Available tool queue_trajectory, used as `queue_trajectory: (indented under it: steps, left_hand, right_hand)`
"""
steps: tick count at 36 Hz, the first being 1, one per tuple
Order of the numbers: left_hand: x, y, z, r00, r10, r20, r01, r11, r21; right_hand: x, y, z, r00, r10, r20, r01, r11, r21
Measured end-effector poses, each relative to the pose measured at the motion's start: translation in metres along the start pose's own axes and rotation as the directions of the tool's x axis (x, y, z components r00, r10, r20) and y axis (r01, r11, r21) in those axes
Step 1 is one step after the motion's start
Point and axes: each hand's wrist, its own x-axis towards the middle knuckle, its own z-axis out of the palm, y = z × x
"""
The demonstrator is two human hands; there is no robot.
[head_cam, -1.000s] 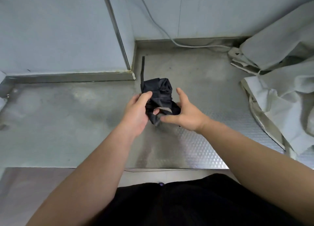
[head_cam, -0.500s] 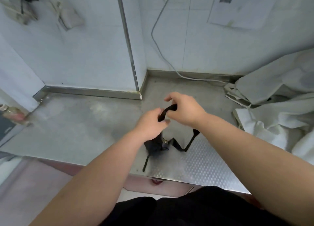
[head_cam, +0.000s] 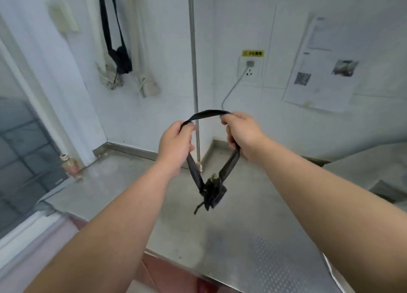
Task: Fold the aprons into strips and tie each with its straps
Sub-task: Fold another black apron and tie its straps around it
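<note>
A black apron bundle (head_cam: 212,191), rolled small and tied, hangs in the air above the steel counter (head_cam: 231,237). Its black neck strap (head_cam: 208,114) arches up between my two hands. My left hand (head_cam: 176,145) grips the strap's left side and my right hand (head_cam: 241,131) grips its right side, both raised in front of the wall. A short strap end dangles under the bundle.
On the left wall hang a tied black apron (head_cam: 120,58) and two tied pale aprons (head_cam: 148,86). Loose grey-white aprons (head_cam: 372,167) lie at the counter's right. A small bottle (head_cam: 70,165) stands at the counter's left corner. A socket with a cable (head_cam: 249,69) is on the back wall.
Both hands have lifted the black bundle off the counter by its strap and spread apart. My view has tilted up toward the wall.
</note>
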Motion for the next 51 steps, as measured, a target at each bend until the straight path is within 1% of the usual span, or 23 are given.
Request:
queue_trajectory:
  steps: [3, 5, 8, 10, 12, 14, 17, 20, 23, 26, 30, 32, 33, 36, 37, 39, 42, 44, 46, 48, 51]
  left_hand:
    - [0.009, 0.031, -0.015, 0.995, 0.041, -0.092, -0.048, 0.997, -0.066]
    - [0.015, 0.051, -0.024, 0.986, 0.075, -0.151, -0.092, 0.990, -0.107]
    - [0.023, 0.077, -0.035, 0.973, 0.121, -0.197, -0.153, 0.976, -0.156]
    - [0.028, 0.092, -0.042, 0.959, 0.168, -0.229, -0.212, 0.960, -0.181]
    - [0.033, 0.105, -0.048, 0.937, 0.218, -0.274, -0.269, 0.949, -0.167]
    - [0.038, 0.119, -0.055, 0.917, 0.273, -0.290, -0.321, 0.938, -0.132]
    - [0.050, 0.137, -0.069, 0.897, 0.349, -0.271, -0.383, 0.920, -0.083]
    - [0.072, 0.146, -0.089, 0.883, 0.383, -0.271, -0.386, 0.922, 0.044]
    - [0.096, 0.150, -0.106, 0.883, 0.402, -0.244, -0.372, 0.914, 0.161]
    - [0.129, 0.161, -0.124, 0.861, 0.464, -0.207, -0.407, 0.874, 0.266]
    - [0.187, 0.190, -0.144, 0.822, 0.565, -0.077, -0.527, 0.804, 0.274]
    - [0.221, 0.212, -0.152, 0.809, 0.587, -0.026, -0.568, 0.793, 0.220]
    - [0.231, 0.220, -0.154, 0.810, 0.587, -0.024, -0.573, 0.798, 0.188]
    - [0.268, 0.256, -0.166, 0.818, 0.574, -0.033, -0.574, 0.819, 0.004]
    - [0.285, 0.270, -0.172, 0.817, 0.577, -0.010, -0.576, 0.815, -0.057]
    - [0.304, 0.287, -0.177, 0.816, 0.578, 0.024, -0.574, 0.815, -0.081]
    - [0.341, 0.310, -0.190, 0.787, 0.614, 0.052, -0.609, 0.788, -0.083]
    - [0.368, 0.323, -0.199, 0.769, 0.633, 0.085, -0.623, 0.773, -0.120]
    - [0.385, 0.335, -0.200, 0.750, 0.648, 0.131, -0.631, 0.761, -0.155]
    - [0.397, 0.344, -0.200, 0.747, 0.640, 0.180, -0.610, 0.768, -0.194]
    - [0.412, 0.355, -0.197, 0.783, 0.584, 0.212, -0.537, 0.808, -0.242]
  right_hand:
    - [0.003, -0.030, 0.003, 0.994, -0.086, 0.074, 0.086, 0.996, 0.005]
    - [0.005, -0.052, 0.004, 0.985, -0.150, 0.089, 0.144, 0.987, 0.072]
    - [0.008, -0.083, 0.009, 0.968, -0.249, 0.008, 0.246, 0.958, 0.148]
    - [0.010, -0.103, 0.014, 0.951, -0.303, -0.069, 0.310, 0.939, 0.148]
    - [0.014, -0.117, 0.019, 0.933, -0.344, -0.107, 0.356, 0.926, 0.129]
    - [0.020, -0.131, 0.025, 0.917, -0.389, -0.090, 0.397, 0.913, 0.096]
    - [0.031, -0.152, 0.039, 0.887, -0.459, -0.053, 0.461, 0.888, 0.013]
    - [0.045, -0.172, 0.055, 0.865, -0.499, -0.047, 0.496, 0.866, -0.067]
    - [0.060, -0.186, 0.071, 0.839, -0.544, -0.014, 0.535, 0.830, -0.159]
    - [0.081, -0.202, 0.092, 0.803, -0.596, 0.013, 0.577, 0.771, -0.272]
    - [0.117, -0.236, 0.119, 0.746, -0.666, 0.013, 0.623, 0.690, -0.369]
    - [0.139, -0.262, 0.134, 0.724, -0.690, 0.004, 0.630, 0.658, -0.412]
    - [0.144, -0.271, 0.137, 0.719, -0.695, -0.001, 0.627, 0.648, -0.433]
    - [0.172, -0.312, 0.154, 0.687, -0.725, -0.049, 0.617, 0.617, -0.489]
    - [0.184, -0.328, 0.163, 0.666, -0.741, -0.079, 0.614, 0.606, -0.506]
    - [0.193, -0.348, 0.167, 0.639, -0.764, -0.090, 0.616, 0.578, -0.535]
    - [0.216, -0.380, 0.179, 0.617, -0.777, -0.128, 0.594, 0.566, -0.571]
    - [0.232, -0.398, 0.189, 0.603, -0.783, -0.153, 0.570, 0.557, -0.604]
    - [0.243, -0.414, 0.192, 0.598, -0.780, -0.182, 0.549, 0.564, -0.617]
    - [0.252, -0.424, 0.193, 0.608, -0.766, -0.207, 0.520, 0.582, -0.625]
    - [0.265, -0.437, 0.194, 0.636, -0.739, -0.223, 0.464, 0.597, -0.654]
